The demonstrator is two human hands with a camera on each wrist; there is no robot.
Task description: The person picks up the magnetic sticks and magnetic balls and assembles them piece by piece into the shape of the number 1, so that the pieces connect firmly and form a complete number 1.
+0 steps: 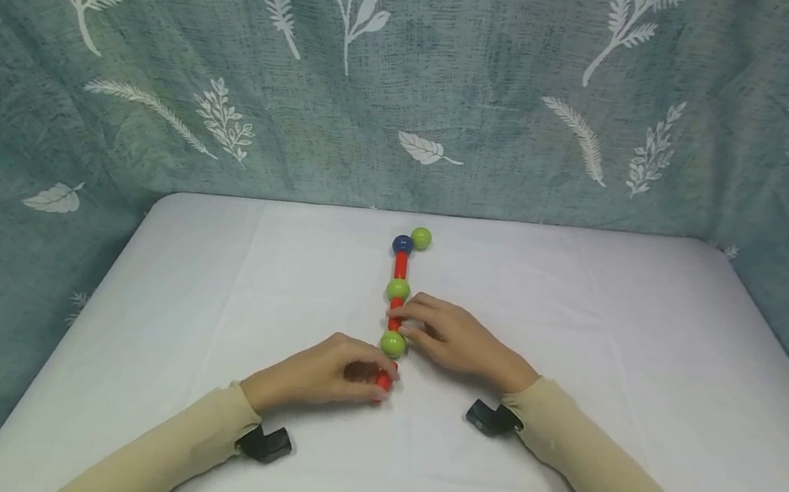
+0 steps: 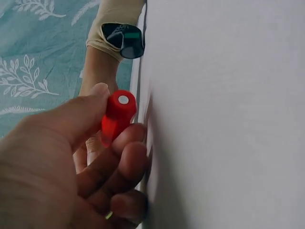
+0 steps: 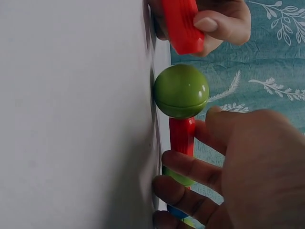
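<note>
My left hand [image 1: 327,369] pinches a red magnetic rod [image 2: 116,117] between thumb and fingers; a round silver disc shows in its end. Just beyond that rod lies a green ball [image 3: 181,90], with a small gap between them in the right wrist view. A second red rod [image 3: 181,136] joins this ball to another green ball [image 1: 398,289]. My right hand [image 1: 457,337] holds the second rod from the right, thumb close to the nearer ball. Further along the line come a third red rod [image 1: 401,265] and a blue ball [image 1: 403,245].
One more green ball [image 1: 422,238] sits against the blue ball's right side, near the far edge of the white table [image 1: 548,284]. A green-blue leaf-patterned cloth [image 1: 472,122] hangs behind the table. Dark wrist cameras sit under both sleeves.
</note>
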